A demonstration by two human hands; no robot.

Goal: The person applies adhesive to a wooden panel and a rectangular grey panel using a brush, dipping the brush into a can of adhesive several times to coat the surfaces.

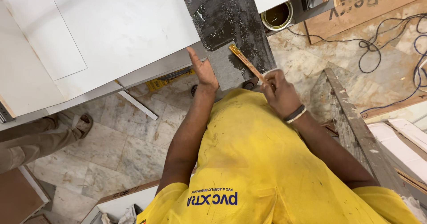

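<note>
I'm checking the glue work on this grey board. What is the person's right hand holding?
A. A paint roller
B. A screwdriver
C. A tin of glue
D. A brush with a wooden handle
D: the right hand grips a brush whose tip lies on the grey board, beside the shiny wet patch.

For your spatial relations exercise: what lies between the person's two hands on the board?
In the head view, between the left hand and right hand lies bare grey board, with the brush slanting over it.

Grey panel [224, 66] — glossy wet adhesive [227, 15] over far part; white board [120, 24] alongside; open tin [276, 16] beyond.
</note>
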